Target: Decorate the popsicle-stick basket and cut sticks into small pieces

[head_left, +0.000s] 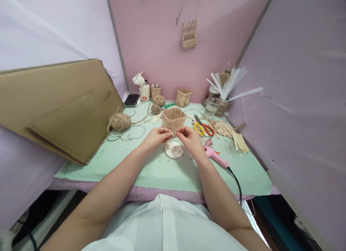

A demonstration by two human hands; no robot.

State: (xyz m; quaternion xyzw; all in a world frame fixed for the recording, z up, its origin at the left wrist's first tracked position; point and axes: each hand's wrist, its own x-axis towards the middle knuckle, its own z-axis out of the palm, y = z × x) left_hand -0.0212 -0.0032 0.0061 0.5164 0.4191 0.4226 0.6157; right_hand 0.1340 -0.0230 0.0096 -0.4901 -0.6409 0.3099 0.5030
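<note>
My left hand (159, 136) and my right hand (190, 138) meet over the middle of the green mat (151, 168), fingertips pinched together on something small that I cannot make out. Just beyond them stands a small basket of wooden sticks (173, 119), close to both hands. Under the hands lies a round white dish (174, 149). A pink glue gun (216, 156) lies right of my right wrist, its black cord running off the front edge.
A ball of jute twine (119, 121) with loose strands lies left. Scissors (203, 128), wooden sticks (239, 141), a clear cup (211, 107) and a holder of white strips (226, 86) stand right. A cardboard sheet (56, 103) leans at left. Small baskets, a bottle and a phone line the back.
</note>
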